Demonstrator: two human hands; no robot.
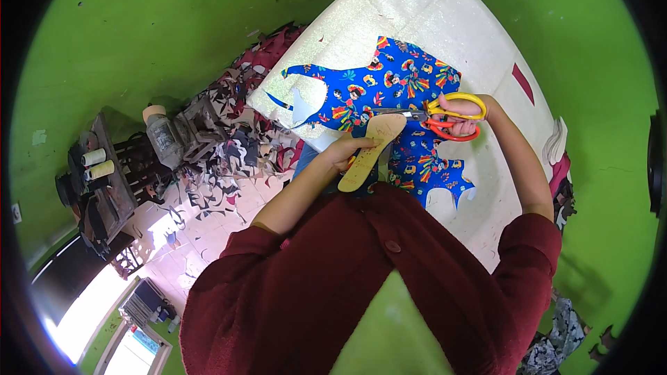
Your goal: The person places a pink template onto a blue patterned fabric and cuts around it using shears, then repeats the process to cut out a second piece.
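My left hand (343, 150) is closed around a pale yellow insole-shaped piece (360, 167) with reddish marks along it. My right hand (460, 112) grips scissors (433, 110) with one yellow and one orange handle loop. Their blades point left, over the blue fabric and close to the wide end of the insole piece. The blue fabric (410, 73), printed with colourful figures and flowers, has curved cutouts along its edges. Part of it lies on the white table and part hangs behind the insole piece. Whether the blades touch the fabric cannot be made out.
The white, sparkly-covered table (451, 21) bears a dark red scrap (523, 84). Heaped offcuts (236, 132) cover the floor at left. A wooden stand (114, 180) holds thread spools (99, 164), near a large jar (161, 140). Green walls are close by.
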